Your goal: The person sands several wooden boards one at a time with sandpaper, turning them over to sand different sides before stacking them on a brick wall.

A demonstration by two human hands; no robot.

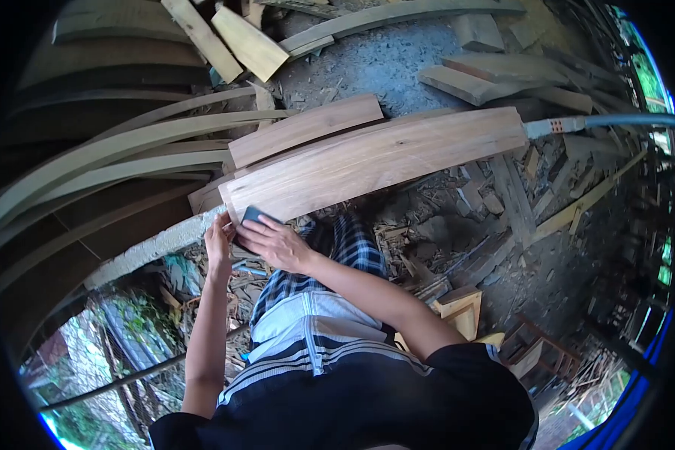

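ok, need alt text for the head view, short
A person's two hands press a small dark block on the near end of a curved wooden plank: right hand over the block, left hand at the plank's edge. Bent wood strips lie beside it, with offcuts on the dirt ground.

Concrete ledge point(154, 247) carries 2 planks point(375, 161) (curved, stacked).

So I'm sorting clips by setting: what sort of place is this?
Probably an open-air woodworking yard: curved planks stacked about, offcuts and chips littering the ground, and a long board being worked.
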